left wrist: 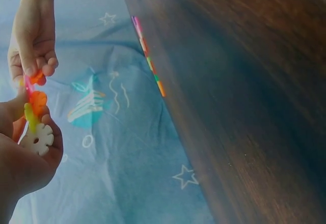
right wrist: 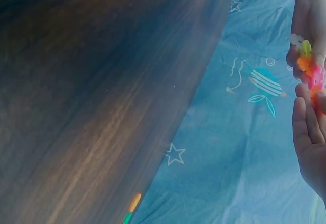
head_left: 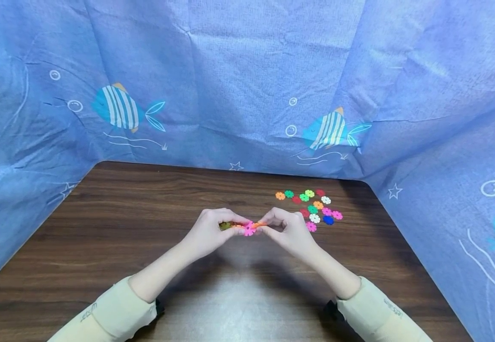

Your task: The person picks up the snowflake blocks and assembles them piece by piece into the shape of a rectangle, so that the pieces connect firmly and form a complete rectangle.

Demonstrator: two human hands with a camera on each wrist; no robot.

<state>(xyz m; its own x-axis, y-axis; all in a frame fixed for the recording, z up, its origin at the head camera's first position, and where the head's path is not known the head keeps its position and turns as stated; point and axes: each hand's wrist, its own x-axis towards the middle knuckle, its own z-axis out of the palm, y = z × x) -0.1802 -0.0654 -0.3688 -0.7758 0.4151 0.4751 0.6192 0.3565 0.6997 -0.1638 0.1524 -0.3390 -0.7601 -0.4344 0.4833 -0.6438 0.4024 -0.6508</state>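
Above the middle of the table, both hands hold a short chain of flower-shaped interlocking discs. My left hand [head_left: 211, 232] grips its left part; the left wrist view shows a white disc [left wrist: 38, 140], a yellow disc [left wrist: 31, 115] and an orange disc [left wrist: 38, 102] there. Between the two hands a pink disc [head_left: 249, 229] faces the head camera. An orange disc [right wrist: 314, 92] at the chain's right end is pinched between thumb and fingers of my right hand [head_left: 290, 232]. It touches the pink disc; whether the two are slotted together is hidden by the fingers.
Loose flower discs lie scattered at the right rear of the table, among them a blue disc [head_left: 328, 220], a white disc [head_left: 314, 218] and a pink disc [head_left: 311, 227] close to the right hand. Blue fish-print cloth [head_left: 247, 95] hangs around the wooden table [head_left: 145, 199].
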